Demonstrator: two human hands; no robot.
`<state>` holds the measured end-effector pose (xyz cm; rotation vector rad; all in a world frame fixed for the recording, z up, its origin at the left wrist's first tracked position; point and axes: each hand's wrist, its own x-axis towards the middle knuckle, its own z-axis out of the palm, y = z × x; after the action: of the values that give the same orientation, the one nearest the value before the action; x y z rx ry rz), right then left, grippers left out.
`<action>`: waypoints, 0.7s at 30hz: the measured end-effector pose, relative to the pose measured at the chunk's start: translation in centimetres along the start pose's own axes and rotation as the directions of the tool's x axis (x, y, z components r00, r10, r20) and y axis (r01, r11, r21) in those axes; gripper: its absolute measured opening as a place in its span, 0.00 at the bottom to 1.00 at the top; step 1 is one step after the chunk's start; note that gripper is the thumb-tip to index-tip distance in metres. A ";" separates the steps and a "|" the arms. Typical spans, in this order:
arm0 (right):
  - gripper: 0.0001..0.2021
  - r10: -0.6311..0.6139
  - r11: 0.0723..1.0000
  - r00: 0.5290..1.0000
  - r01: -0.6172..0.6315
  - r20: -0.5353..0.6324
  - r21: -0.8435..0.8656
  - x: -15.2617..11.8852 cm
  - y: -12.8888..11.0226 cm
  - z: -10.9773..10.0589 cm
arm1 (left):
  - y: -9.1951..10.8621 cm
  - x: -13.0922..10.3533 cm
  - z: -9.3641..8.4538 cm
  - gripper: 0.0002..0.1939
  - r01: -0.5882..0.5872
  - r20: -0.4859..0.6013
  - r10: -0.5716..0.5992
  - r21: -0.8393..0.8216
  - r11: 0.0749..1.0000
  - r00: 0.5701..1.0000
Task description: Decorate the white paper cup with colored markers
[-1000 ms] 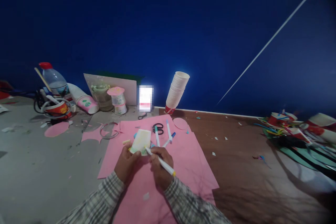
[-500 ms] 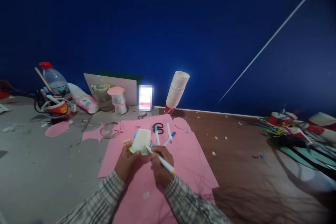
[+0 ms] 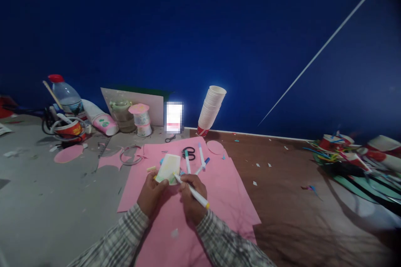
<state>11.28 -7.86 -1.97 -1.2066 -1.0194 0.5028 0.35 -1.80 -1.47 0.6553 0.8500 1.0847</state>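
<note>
My left hand (image 3: 152, 194) grips a white paper piece (image 3: 169, 167) with green and yellow marks, thumb on its lower edge. In my right hand (image 3: 193, 198) is a white marker (image 3: 196, 194) with a yellow end, its tip at the lower right of the paper piece. Both hands are above pink sheets (image 3: 225, 200). Just beyond them lie black-handled scissors (image 3: 189, 153), a green-capped marker (image 3: 187, 160) and other markers. A small yellow cap (image 3: 151, 169) is left of the paper piece.
A tilted stack of paper cups (image 3: 212, 106) stands at the back. Decorated cups (image 3: 143, 120), a glass jar (image 3: 122, 117), a bottle (image 3: 67, 98) and a red cup of tools (image 3: 67, 130) are at the left. Cups and straws (image 3: 335, 142) crowd the far right.
</note>
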 end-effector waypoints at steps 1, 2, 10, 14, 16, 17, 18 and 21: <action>0.07 0.001 1.000 1.000 -0.001 0.002 0.002 0.0 0.0 0.0 | 0.0 0.0 0.0 0.29 -0.018 -0.003 0.018 -0.008 1.000 1.000; 0.06 0.002 1.000 1.000 -0.002 0.002 0.004 0.0 -0.1 0.0 | 0.0 0.0 0.0 0.29 -0.032 -0.004 0.032 -0.016 0.999 0.999; 0.06 0.024 1.000 1.000 -0.024 0.003 0.003 0.0 0.1 -0.2 | -0.2 0.1 -0.2 0.27 -0.057 0.005 0.057 -0.020 0.998 0.998; 0.06 0.045 0.999 0.999 -0.045 -0.007 -0.004 0.0 0.1 -0.3 | 0.0 0.0 0.0 0.25 -0.049 0.021 0.050 -0.043 0.998 0.999; 0.06 0.057 0.998 0.998 -0.058 -0.008 -0.005 -0.1 0.2 -0.3 | 0.2 -0.1 0.2 0.24 -0.047 0.031 0.048 -0.048 0.998 0.998; 0.06 0.063 0.998 0.998 -0.063 -0.006 -0.004 -0.1 0.2 -0.3 | 0.3 -0.1 0.3 0.24 -0.042 0.032 0.044 -0.050 0.998 0.999; 0.05 0.068 0.998 0.998 -0.069 -0.004 -0.001 -0.1 0.2 -0.3 | 0.3 -0.2 0.3 0.24 -0.035 0.033 0.037 -0.050 0.998 0.999; 0.05 0.086 0.996 0.996 -0.086 -0.013 0.004 -0.2 0.3 -0.2 | 0.4 -0.3 0.4 0.26 -0.017 0.039 0.019 -0.051 0.999 0.999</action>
<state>11.44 -8.04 -2.30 -1.2529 -0.9585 0.5627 0.39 -1.91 -0.87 0.6410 0.7814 1.1023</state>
